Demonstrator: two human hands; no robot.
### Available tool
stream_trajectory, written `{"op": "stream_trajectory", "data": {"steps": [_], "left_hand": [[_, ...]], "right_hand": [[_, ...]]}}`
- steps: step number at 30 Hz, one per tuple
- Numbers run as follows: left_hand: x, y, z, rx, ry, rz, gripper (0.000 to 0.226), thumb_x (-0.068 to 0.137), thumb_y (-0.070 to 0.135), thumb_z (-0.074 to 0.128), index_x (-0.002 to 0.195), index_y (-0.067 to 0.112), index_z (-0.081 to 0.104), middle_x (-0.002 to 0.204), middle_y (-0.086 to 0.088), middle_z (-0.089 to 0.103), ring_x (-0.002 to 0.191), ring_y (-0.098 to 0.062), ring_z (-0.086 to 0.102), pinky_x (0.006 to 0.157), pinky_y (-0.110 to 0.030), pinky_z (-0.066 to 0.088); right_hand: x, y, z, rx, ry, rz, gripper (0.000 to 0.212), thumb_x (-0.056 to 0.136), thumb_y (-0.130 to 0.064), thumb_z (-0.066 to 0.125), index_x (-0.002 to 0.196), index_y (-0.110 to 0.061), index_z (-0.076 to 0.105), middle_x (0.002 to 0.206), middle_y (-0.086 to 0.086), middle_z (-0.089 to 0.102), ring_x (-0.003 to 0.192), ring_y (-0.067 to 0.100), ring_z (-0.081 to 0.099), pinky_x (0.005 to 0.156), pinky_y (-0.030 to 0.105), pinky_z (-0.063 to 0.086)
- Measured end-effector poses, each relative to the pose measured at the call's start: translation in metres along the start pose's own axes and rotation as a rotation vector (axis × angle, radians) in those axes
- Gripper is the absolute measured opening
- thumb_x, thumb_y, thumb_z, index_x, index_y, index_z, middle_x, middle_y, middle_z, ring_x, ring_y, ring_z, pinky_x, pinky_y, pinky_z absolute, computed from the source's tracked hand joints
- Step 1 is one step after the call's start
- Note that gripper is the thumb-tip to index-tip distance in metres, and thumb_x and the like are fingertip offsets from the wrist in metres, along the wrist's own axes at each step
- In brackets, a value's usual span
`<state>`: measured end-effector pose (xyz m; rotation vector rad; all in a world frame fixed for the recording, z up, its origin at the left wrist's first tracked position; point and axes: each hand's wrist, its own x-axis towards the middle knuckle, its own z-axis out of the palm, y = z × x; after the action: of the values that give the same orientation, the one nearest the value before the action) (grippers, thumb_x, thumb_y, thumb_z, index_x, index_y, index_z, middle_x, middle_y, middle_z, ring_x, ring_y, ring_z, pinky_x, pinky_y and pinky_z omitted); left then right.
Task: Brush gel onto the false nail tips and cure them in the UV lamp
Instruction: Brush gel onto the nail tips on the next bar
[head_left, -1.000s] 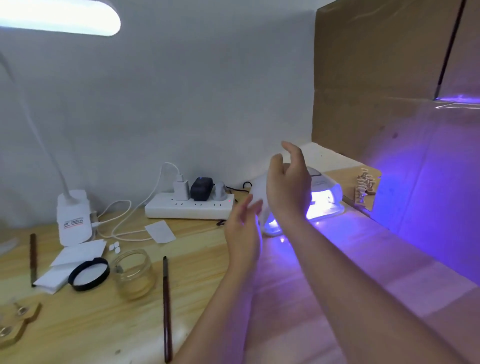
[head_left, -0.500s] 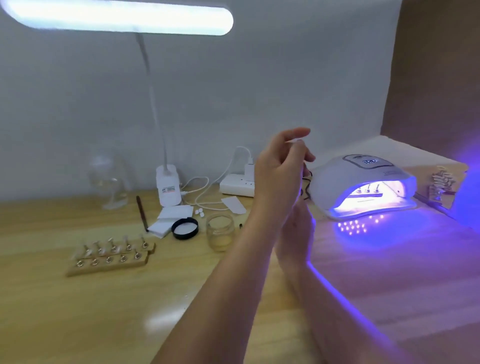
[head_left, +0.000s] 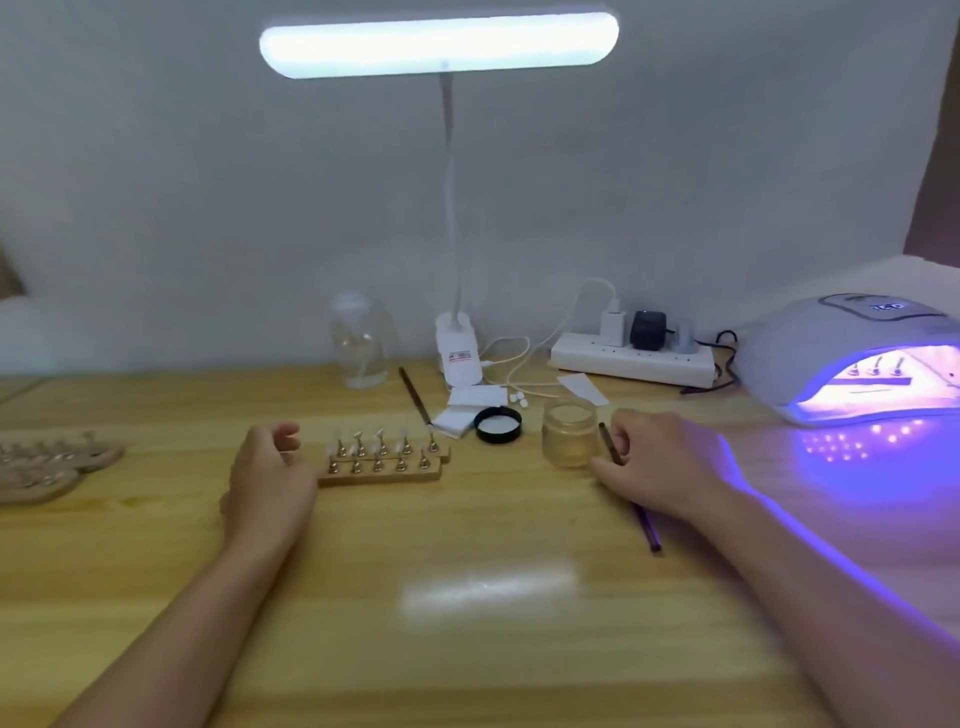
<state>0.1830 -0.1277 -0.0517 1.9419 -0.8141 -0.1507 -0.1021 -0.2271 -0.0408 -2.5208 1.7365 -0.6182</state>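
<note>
Looking down from head height at a wooden table (head_left: 467, 649), two bare forearms reach forward. The left hand (head_left: 270, 470) rests on the table with its fingers loosely curled around nothing, touching or just beside the left end of a wooden holder (head_left: 382, 474). This holder carries two rows of small metal stands, several topped with pale false nail tips (head_left: 382, 435). The right hand (head_left: 657, 462) lies on the table to the right, its fingers curled over a thin dark brush (head_left: 641, 519); the brush's upper end shows beside the fingers and its lower end sticks out below the palm toward the viewer. Whether the fingers actually grip the brush or only rest on it cannot be told. Just left of the right hand stands an open glass jar (head_left: 570, 434) of yellowish gel, with its black lid (head_left: 498, 424) lying nearby. At the far right, well apart from the left hand, a white UV lamp (head_left: 841, 358) glows violet, with a few nail stands visible inside its opening. Behind, a white desk lamp (head_left: 439, 44) shines above a power strip (head_left: 631, 361).
</note>
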Motion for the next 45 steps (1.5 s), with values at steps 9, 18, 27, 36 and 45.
{"op": "stream_trajectory", "data": {"steps": [9, 18, 27, 36, 45], "left_hand": [[0.009, 0.009, -0.021, 0.104, -0.468, -0.032, 0.066, 0.048, 0.017, 0.076, 0.107, 0.010, 0.045, 0.093, -0.003, 0.055, 0.084, -0.019, 0.051, 0.073, -0.028, 0.038], [0.000, 0.025, -0.038, 0.209, -0.803, 0.213, 0.022, 0.065, 0.009, 0.081, 0.080, 0.020, 0.071, 0.068, 0.008, 0.059, 0.055, 0.004, 0.054, 0.054, -0.004, 0.037], [-0.044, 0.052, 0.033, -0.002, -0.784, 0.442, 0.023, 0.068, 0.015, 0.079, 0.085, 0.024, 0.068, 0.080, 0.008, 0.064, 0.076, -0.003, 0.058, 0.069, -0.008, 0.044], [-0.052, 0.049, 0.060, -0.206, -0.685, 0.374, 0.021, 0.064, 0.012, 0.081, 0.071, 0.025, 0.066, 0.067, 0.011, 0.066, 0.065, 0.005, 0.060, 0.064, -0.003, 0.043], [-0.050, 0.047, 0.061, -0.212, -0.683, 0.400, 0.020, 0.065, 0.015, 0.081, 0.071, 0.027, 0.067, 0.068, 0.011, 0.067, 0.068, 0.004, 0.061, 0.068, -0.006, 0.045]], "right_hand": [[0.006, 0.012, -0.017, 0.266, -0.297, -0.087, 0.018, 0.081, -0.022, 0.060, 0.072, -0.035, 0.051, 0.059, -0.012, 0.053, 0.051, 0.001, 0.045, 0.050, 0.019, 0.034], [0.008, 0.021, -0.031, 1.993, -0.157, 0.301, 0.021, 0.078, -0.010, 0.050, 0.086, -0.020, 0.066, 0.075, -0.007, 0.068, 0.047, 0.002, 0.052, 0.042, 0.012, 0.041], [0.014, 0.007, -0.029, 1.503, 0.099, 0.289, 0.058, 0.096, -0.051, 0.031, 0.074, -0.014, 0.070, 0.034, -0.007, 0.031, 0.031, 0.005, 0.022, 0.034, 0.016, 0.020], [0.041, -0.013, -0.029, 0.903, 0.158, 0.069, 0.039, 0.093, -0.038, 0.051, 0.061, -0.017, 0.056, 0.034, -0.007, 0.051, 0.033, -0.003, 0.044, 0.047, 0.016, 0.034], [0.057, -0.023, -0.013, 0.470, 0.080, -0.028, 0.046, 0.085, -0.043, 0.061, 0.050, -0.019, 0.041, 0.039, -0.007, 0.048, 0.046, 0.003, 0.050, 0.052, 0.024, 0.035]]}}
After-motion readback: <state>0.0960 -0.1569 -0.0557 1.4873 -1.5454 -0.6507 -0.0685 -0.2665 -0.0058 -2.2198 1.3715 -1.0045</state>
